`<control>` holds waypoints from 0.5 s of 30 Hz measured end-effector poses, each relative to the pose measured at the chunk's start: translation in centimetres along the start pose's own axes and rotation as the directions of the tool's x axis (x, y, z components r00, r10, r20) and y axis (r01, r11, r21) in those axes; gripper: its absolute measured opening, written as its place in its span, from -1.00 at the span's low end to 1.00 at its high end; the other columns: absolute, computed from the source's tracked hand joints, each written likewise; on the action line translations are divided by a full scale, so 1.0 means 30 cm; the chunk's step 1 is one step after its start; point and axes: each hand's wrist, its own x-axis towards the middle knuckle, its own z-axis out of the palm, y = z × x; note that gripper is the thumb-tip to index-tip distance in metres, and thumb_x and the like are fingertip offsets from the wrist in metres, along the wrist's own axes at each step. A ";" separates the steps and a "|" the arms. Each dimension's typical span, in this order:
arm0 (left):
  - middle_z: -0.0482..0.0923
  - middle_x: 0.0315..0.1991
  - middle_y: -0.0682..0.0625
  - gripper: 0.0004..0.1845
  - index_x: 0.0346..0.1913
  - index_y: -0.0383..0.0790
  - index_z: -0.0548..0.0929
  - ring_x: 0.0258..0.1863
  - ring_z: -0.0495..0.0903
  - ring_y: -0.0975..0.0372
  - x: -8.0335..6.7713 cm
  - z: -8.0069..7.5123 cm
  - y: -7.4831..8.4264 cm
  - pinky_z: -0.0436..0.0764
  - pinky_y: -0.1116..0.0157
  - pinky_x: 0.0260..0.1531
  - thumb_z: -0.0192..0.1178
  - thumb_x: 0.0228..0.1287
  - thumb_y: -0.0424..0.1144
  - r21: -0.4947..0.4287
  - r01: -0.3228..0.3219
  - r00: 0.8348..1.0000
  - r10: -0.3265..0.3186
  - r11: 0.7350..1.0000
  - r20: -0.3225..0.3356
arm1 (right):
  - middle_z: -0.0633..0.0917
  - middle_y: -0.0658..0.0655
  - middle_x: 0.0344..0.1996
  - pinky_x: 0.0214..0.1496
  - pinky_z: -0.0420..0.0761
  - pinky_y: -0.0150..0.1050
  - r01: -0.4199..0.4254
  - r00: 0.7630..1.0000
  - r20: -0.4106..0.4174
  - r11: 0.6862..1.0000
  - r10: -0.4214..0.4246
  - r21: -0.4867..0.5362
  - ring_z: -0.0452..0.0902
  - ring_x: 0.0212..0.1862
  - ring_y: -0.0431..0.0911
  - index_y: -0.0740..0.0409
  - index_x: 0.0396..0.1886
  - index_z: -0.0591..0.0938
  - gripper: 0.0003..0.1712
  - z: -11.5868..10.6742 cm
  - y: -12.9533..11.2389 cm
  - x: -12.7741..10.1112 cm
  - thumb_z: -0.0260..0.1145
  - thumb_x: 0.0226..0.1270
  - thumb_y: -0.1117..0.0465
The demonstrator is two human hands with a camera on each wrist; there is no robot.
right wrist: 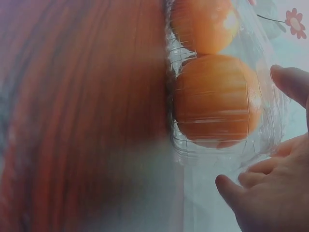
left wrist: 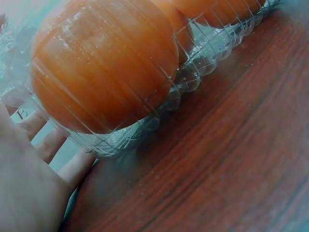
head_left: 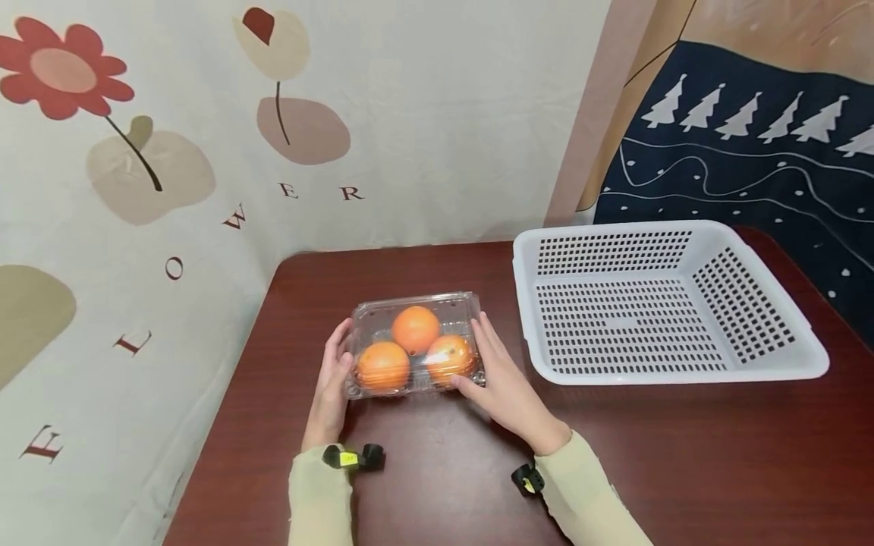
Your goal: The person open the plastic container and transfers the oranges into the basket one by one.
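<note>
A clear plastic clamshell box (head_left: 372, 312) with three oranges (head_left: 416, 331) inside is between my two hands, its lid down. My left hand (head_left: 329, 394) grips the left end, with the fingers along the side and the thumb near the front corner. At the other end, my right hand (head_left: 508, 394) holds the right side, its thumb at the front corner. In the left wrist view, an orange (left wrist: 104, 65) shows large through the plastic. The right wrist view shows another orange (right wrist: 217, 99) beside my thumb. Whether the box's base touches the tabletop, I cannot tell.
A white perforated plastic basket (head_left: 535, 334) stands at the right on the dark red-brown table (head_left: 437, 470). Behind the table hangs a pale cloth (head_left: 437, 136) printed with flowers and letters. A dark blue tree-patterned cloth (head_left: 744, 171) hangs behind the basket.
</note>
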 end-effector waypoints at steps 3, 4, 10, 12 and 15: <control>-0.02 0.35 0.02 -0.43 0.36 -0.01 0.02 0.32 -0.05 0.14 -0.002 0.000 0.001 -0.08 -0.06 0.23 -0.19 0.28 -0.16 0.012 0.010 0.999 -0.010 1.000 -0.037 | -0.21 -0.09 0.38 0.30 0.08 -0.08 -0.053 0.999 0.013 0.998 0.052 0.037 -0.25 0.36 -0.22 0.00 0.40 -0.10 0.04 0.001 0.006 0.001 0.19 0.07 -0.25; -0.01 0.34 0.01 -0.43 0.35 -0.01 0.03 0.32 -0.04 0.15 -0.002 0.001 0.000 -0.06 -0.05 0.23 -0.18 0.28 -0.17 0.015 0.011 0.999 -0.010 1.000 -0.049 | -0.20 -0.12 0.38 0.30 0.08 -0.08 -0.072 0.997 0.019 0.996 0.071 0.057 -0.23 0.36 -0.23 -0.02 0.40 -0.10 0.05 0.001 0.008 0.001 0.20 0.05 -0.26; 0.12 0.28 -0.03 -0.45 0.32 -0.08 0.12 0.28 0.08 0.18 0.000 0.003 -0.009 0.07 0.01 0.22 -0.06 0.27 -0.19 0.016 -0.023 0.991 0.025 1.000 -0.134 | -0.20 -0.31 0.35 0.29 0.09 -0.05 -0.118 0.992 0.058 0.975 0.109 0.189 -0.18 0.34 -0.26 -0.12 0.40 -0.10 0.08 0.004 0.031 0.002 0.26 -0.01 -0.26; 0.14 0.27 -0.03 -0.45 0.31 -0.07 0.14 0.27 0.11 0.18 0.001 0.001 -0.016 0.12 0.08 0.21 -0.03 0.26 -0.22 0.002 -0.028 0.988 0.028 1.000 -0.149 | -0.21 -0.33 0.34 0.29 0.07 -0.03 -0.116 0.992 0.068 0.968 0.104 0.221 -0.20 0.35 -0.26 -0.14 0.40 -0.12 0.09 0.007 0.040 0.002 0.28 -0.02 -0.23; 0.17 0.27 -0.03 -0.45 0.31 -0.06 0.15 0.26 0.14 0.16 0.004 -0.006 -0.030 0.21 0.24 0.19 -0.02 0.26 -0.27 -0.022 -0.032 0.987 0.028 0.999 -0.161 | -0.24 -0.34 0.34 0.29 0.07 -0.02 -0.103 0.993 0.088 0.959 0.082 0.262 -0.24 0.35 -0.27 -0.16 0.40 -0.15 0.10 0.013 0.051 0.002 0.33 -0.02 -0.15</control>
